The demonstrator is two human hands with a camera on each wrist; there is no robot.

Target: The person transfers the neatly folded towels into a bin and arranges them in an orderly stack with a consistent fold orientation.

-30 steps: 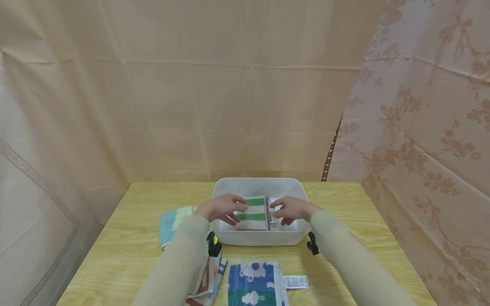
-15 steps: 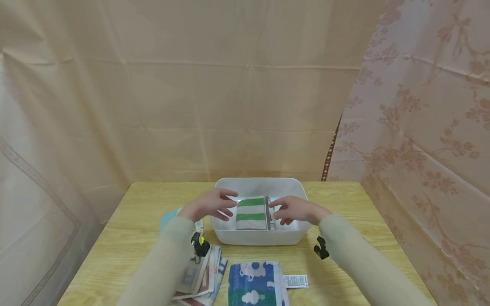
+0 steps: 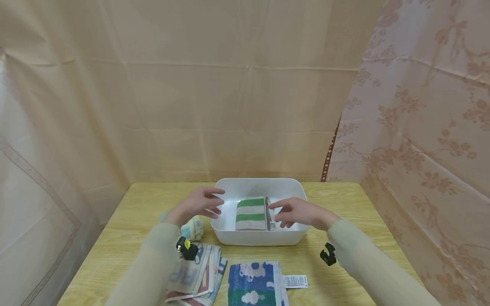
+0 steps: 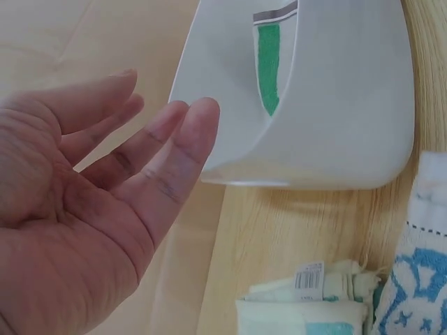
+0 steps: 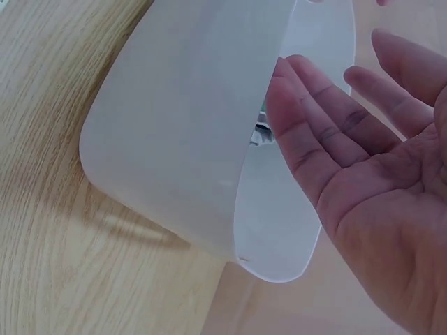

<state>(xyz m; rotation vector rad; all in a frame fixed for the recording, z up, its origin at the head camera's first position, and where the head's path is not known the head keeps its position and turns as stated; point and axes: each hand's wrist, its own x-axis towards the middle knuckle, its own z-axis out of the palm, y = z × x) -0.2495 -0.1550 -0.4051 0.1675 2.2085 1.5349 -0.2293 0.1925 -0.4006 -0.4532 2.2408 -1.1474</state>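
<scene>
A folded towel with green and white stripes (image 3: 250,214) lies inside the white plastic bin (image 3: 260,239). My left hand (image 3: 199,205) hovers at the bin's left rim, fingers apart and holding nothing; the left wrist view shows its palm (image 4: 77,209) bare. Over the bin's right side is my right hand (image 3: 300,211), its fingers loosely bent near the towel's right edge. Nothing is in that palm (image 5: 391,195) in the right wrist view. Whether the right fingertips touch the towel cannot be told from the head view.
A blue and green towel (image 3: 252,284) with a white label (image 3: 295,281) lies in front of the bin. Left of it are a folded towel with letters (image 3: 197,272) and a pale yellow and blue towel (image 3: 194,228), partly behind the left arm. Curtains surround the wooden table (image 3: 141,208).
My left hand has moved left, away from the striped towel to the bin's rim. My right hand has drawn slightly right. The striped towel stays in the bin.
</scene>
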